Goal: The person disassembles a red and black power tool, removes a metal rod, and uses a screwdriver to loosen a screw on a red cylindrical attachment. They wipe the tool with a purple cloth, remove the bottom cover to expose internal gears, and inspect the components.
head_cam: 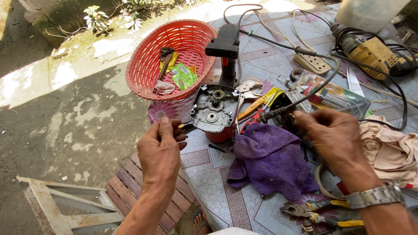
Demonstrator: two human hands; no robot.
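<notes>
Left hand (160,148): you are pinching a thin dark rod-like tool (185,127), fingers curled around it.
Right hand (333,139): you are closing your fingers on the black cable (300,101).
Opened red power tool with grey metal gear plate (214,109): lying on the tiled tabletop (209,174) between your hands, beside the purple cloth (272,159).
Handling: probably heavy, rigid (greasy plate); grip the red body.

Red basket (143,65); purple cloth (272,161); yellow drill (372,52)
</notes>
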